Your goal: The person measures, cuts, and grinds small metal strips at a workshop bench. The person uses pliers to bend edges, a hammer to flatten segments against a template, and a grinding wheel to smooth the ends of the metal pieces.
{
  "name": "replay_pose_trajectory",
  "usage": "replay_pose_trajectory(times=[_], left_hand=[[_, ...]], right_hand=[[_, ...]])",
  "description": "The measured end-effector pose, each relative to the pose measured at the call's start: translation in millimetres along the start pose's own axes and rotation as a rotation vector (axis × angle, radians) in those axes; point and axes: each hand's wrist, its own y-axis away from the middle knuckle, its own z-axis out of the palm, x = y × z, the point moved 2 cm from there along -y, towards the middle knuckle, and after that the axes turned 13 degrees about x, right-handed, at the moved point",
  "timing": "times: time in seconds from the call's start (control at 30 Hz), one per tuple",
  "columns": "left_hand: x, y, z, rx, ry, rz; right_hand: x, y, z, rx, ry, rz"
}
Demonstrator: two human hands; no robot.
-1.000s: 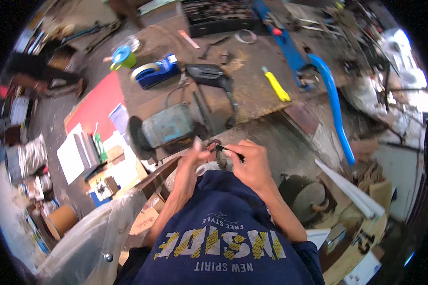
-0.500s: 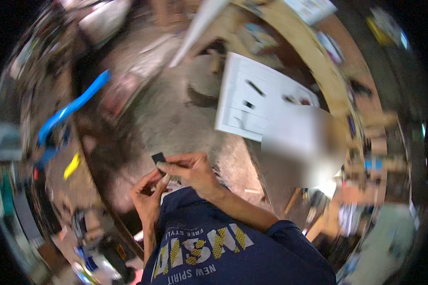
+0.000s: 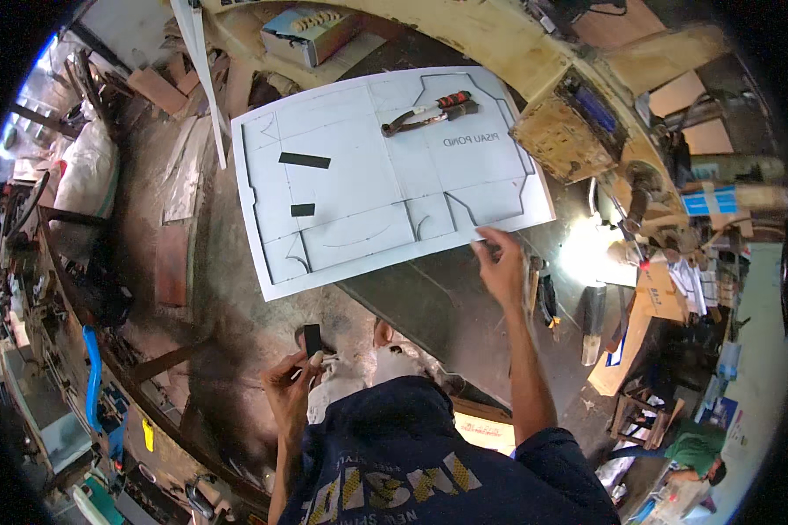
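Note:
My left hand (image 3: 291,382) pinches a small flat black rectangular piece (image 3: 313,339) upright between thumb and fingertips, low in front of my body. My right hand (image 3: 503,267) reaches out to the near right edge of a large white board (image 3: 341,210) with black-lined shapes on it. Its fingers are apart, the fingertips at that edge; nothing shows in them. On the board lie a longer black strip (image 3: 305,160) and a short black piece (image 3: 303,210). A pair of pliers or pincers with red-and-black grips (image 3: 431,114) lies toward its far right.
The board rests on a dark table (image 3: 411,302). Several tools, among them pliers with black handles (image 3: 547,299), lie right of my right hand beside a bright lamp (image 3: 587,254). A wooden block (image 3: 567,136) stands by the board's right edge. A person in green (image 3: 696,451) is at the lower right.
My right hand has left the black piece and moved away to the right, to the board's edge. The left hand keeps the piece. My view has turned, bringing the whole board into sight.

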Motion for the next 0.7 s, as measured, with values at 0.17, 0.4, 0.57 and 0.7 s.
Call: replay_pose_trajectory(times=[0.17, 0.4, 0.57, 0.7], left_hand=[[-10.8, 7.8, 7.4, 0.018, -0.203, -0.122], [-26.3, 30.0, 32.7, 0.035, -0.139, -0.133], [-33.7, 34.4, -2.2, 0.205, -0.312, -0.103], [-16.0, 25.5, 14.9, 0.154, -0.329, -0.113]], right_hand=[[-24.0, -43.6, 19.9, -0.101, -0.018, -0.02], [-62.5, -22.6, 153.6, -0.157, -0.282, -0.404], [-170.6, 39.1, 148.3, -0.42, -0.496, -0.243], [-106.2, 84.5, 55.2, -0.402, -0.382, -0.038]])
